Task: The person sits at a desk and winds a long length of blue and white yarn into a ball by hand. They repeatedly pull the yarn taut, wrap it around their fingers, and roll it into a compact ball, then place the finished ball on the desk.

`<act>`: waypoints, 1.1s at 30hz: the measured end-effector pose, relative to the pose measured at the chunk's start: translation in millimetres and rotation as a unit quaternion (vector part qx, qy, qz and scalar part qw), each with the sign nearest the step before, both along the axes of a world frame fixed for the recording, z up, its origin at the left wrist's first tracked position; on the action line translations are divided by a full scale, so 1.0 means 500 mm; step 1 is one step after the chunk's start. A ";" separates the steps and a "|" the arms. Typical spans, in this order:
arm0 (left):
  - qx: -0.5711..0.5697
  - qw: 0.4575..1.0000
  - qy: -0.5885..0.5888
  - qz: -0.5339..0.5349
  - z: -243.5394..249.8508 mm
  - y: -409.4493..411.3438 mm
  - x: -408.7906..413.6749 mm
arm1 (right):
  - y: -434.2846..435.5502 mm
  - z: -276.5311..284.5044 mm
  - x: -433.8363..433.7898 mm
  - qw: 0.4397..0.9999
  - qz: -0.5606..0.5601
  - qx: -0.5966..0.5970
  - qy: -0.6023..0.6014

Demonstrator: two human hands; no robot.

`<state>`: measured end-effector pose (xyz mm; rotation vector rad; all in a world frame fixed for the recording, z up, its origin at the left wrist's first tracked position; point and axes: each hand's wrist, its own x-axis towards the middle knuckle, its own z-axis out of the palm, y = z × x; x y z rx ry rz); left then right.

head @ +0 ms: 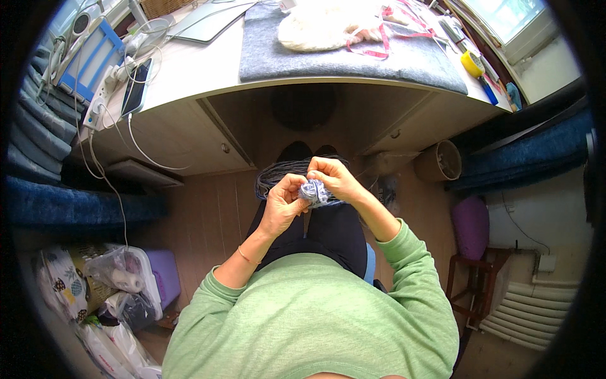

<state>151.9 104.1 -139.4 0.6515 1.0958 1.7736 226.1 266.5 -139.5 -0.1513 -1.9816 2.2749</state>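
Note:
Above my lap, my left hand [284,204] grips the left side of a small blue-and-white ball of yarn [312,192]. At the ball's upper right, my right hand [335,179] has its thumb and forefinger pinched together, seemingly on a strand too fine to make out. A larger looped hank of grey-blue yarn [274,177] lies across my knees, behind both hands and partly covered by them.
Ahead stands a desk [189,66] with a grey felt mat [270,61], cream fluffy material [312,31], a pink tape measure [381,40] and a phone [137,87] on a cable. A bin [438,161] is at right, a purple-sided storage box [163,275] at left.

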 end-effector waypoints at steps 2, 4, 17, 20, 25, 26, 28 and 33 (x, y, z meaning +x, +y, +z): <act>0.001 1.000 -0.010 0.009 -0.012 0.000 0.004 | -0.017 -0.005 0.004 0.998 -0.055 -0.001 -0.005; 0.006 1.000 -0.011 0.014 -0.011 0.003 0.010 | -0.018 0.008 0.011 0.994 -0.087 0.058 0.007; 0.048 0.997 -0.047 0.048 0.014 0.007 0.007 | 0.002 -0.005 0.006 0.975 -0.103 0.198 0.015; 0.043 0.989 -0.079 0.120 -0.008 0.010 0.004 | -0.022 -0.008 0.029 0.938 -0.092 0.335 0.013; 0.009 0.984 -0.024 0.175 -0.033 0.017 -0.006 | -0.038 0.064 0.056 0.900 0.039 0.435 0.002; 0.000 0.990 0.009 0.143 -0.054 0.012 -0.012 | -0.033 0.083 0.055 0.902 0.073 0.426 0.000; 0.007 0.988 0.080 0.134 -0.051 0.020 -0.003 | -0.014 0.113 0.044 0.913 0.105 0.394 0.009; -0.009 0.996 0.091 -0.013 -0.030 0.012 0.007 | 0.034 0.077 -0.004 0.984 0.044 0.171 -0.034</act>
